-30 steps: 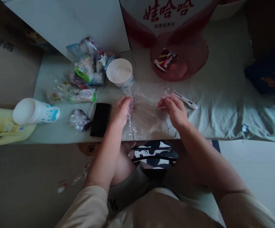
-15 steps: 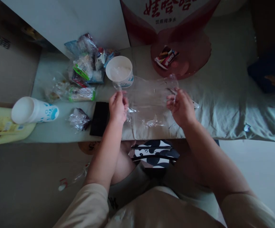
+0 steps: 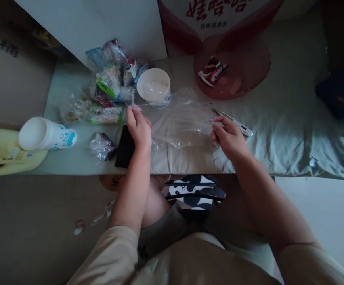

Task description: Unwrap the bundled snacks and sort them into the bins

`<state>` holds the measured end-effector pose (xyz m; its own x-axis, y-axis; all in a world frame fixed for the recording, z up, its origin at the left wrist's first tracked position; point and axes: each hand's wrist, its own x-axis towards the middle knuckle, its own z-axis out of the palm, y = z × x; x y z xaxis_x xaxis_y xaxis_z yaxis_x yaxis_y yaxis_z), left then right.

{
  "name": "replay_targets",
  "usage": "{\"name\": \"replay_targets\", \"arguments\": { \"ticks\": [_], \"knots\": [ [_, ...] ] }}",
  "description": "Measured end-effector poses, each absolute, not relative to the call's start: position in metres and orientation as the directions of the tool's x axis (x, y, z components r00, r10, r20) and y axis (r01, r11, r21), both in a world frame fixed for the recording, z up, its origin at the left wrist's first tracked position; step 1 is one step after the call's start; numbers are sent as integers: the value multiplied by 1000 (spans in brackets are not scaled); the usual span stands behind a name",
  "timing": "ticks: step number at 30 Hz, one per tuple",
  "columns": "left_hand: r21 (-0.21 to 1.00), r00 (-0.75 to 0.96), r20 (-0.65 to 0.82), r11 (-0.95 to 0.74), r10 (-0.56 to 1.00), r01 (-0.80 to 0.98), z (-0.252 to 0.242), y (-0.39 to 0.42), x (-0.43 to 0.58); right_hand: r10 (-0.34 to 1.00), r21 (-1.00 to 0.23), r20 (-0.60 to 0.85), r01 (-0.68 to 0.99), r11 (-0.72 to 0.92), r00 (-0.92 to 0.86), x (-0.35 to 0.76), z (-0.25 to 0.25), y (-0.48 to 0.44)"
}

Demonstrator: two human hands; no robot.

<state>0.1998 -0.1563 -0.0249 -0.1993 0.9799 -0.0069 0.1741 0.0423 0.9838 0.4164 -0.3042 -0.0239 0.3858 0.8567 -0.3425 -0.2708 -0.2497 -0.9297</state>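
A clear plastic bag [image 3: 184,118] stretches between my two hands above the cloth-covered surface. My left hand [image 3: 139,126] is closed on its left end, close to a white paper cup [image 3: 154,85]. My right hand [image 3: 230,136] pinches the opposite edge between thumb and fingers. Just behind the right fingers lies a white utility knife [image 3: 237,123], partly covered by that hand. A dark flat object [image 3: 123,148] lies beneath my left wrist, and a small clear-wrapped packet [image 3: 102,146] is to its left.
Several wrapped snacks [image 3: 112,81] are heaped at back left. A paper cup stack [image 3: 47,134] lies sideways beside a yellow jug [image 3: 8,152]. At the back, a reddish translucent dish [image 3: 249,75] holds a snack packet [image 3: 213,71]. The cloth's front edge [image 3: 195,171] runs above my lap.
My left hand has moved left and slightly up, drawing the bag wider and tauter. The utility knife shows more now. The whole view has shifted slightly.
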Motion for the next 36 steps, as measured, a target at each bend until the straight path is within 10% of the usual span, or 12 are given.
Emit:
{"name": "replay_targets", "arguments": {
  "ticks": [9,25,36],
  "knots": [
    [828,117,-535,547,837,-127,3,-165,208,875,-837,-375,-517,-178,307,430,-27,-306],
    [710,512,-490,664,706,-236,16,-173,193,875,-827,-444,-465,-315,195,422,-36,-302],
    [705,301,-311,431,902,-563,6,-178,190,894,-803,-440,-407,-435,-88,409,-27,-309]
  ]
}}
